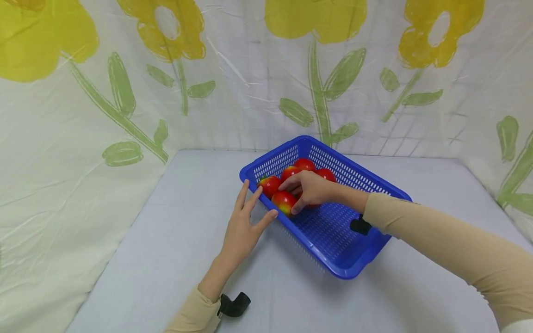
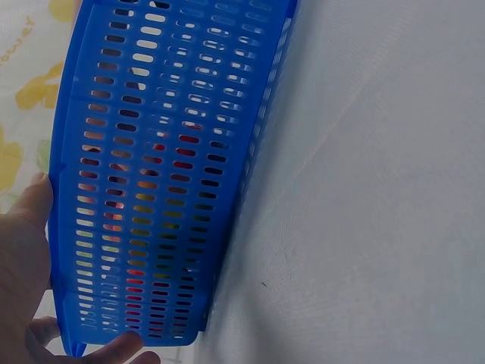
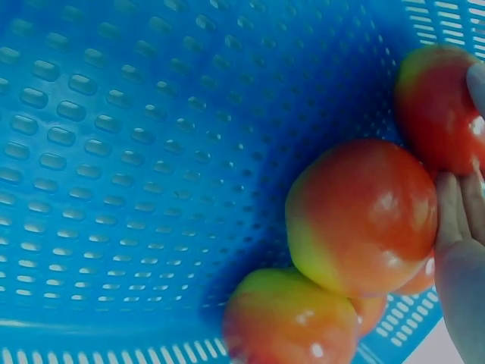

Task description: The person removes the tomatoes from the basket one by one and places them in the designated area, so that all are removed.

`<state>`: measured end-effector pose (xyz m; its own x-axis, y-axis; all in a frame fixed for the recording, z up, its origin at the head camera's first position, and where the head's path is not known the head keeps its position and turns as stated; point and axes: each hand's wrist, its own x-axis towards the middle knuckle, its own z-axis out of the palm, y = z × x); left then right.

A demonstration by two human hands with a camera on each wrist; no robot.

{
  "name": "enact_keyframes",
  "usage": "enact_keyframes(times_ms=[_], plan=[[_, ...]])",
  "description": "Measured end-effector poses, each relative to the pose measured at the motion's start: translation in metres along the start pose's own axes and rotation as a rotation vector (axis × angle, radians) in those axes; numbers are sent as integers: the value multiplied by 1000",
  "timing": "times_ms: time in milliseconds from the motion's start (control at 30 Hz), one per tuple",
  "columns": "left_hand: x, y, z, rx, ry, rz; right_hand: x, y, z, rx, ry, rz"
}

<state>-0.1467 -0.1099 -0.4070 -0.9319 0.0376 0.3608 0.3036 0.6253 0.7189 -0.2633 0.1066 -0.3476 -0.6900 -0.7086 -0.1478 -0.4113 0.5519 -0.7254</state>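
Note:
A blue perforated plastic basket (image 1: 329,238) sits at an angle on the table, with several glossy red-and-yellow apples (image 1: 304,164) gathered toward its left end. My right hand (image 1: 313,187) reaches inside and holds the nearest apple (image 1: 284,203) between thumb and fingers. In the right wrist view, that thumb and the fingers lie around the apple (image 3: 439,110) at the right edge, with other apples (image 3: 364,216) beside it. Outside the basket, my left hand (image 1: 243,229) has its fingers spread and touches the left rim. The left wrist view shows the slotted side wall (image 2: 163,174) beside this hand.
A pale grey cloth covers the table (image 1: 166,259). Behind it hangs a white curtain (image 1: 233,120) printed with yellow flowers and green leaves. A black strap mount (image 1: 235,305) is on the left wrist, and another (image 1: 360,225) is on the right.

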Motion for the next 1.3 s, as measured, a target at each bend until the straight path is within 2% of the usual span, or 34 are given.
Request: enact_keyframes(times_ms=[367, 633, 833, 1100, 1300], plan=[[0, 0, 0, -10, -6, -10, -4, 2, -4, 21, 31, -8], [0, 1, 0, -12, -11, -13, -7, -1, -9, 92, 66, -8], [0, 1, 0, -9, -12, -15, -10, -1, -12, 83, 103, -3], [-1, 1, 0, -13, -12, -15, -16, -6, -20, 94, 161, -40], [-1, 1, 0, -7, -12, -13, -21, -8, -26, 75, 198, 1]])
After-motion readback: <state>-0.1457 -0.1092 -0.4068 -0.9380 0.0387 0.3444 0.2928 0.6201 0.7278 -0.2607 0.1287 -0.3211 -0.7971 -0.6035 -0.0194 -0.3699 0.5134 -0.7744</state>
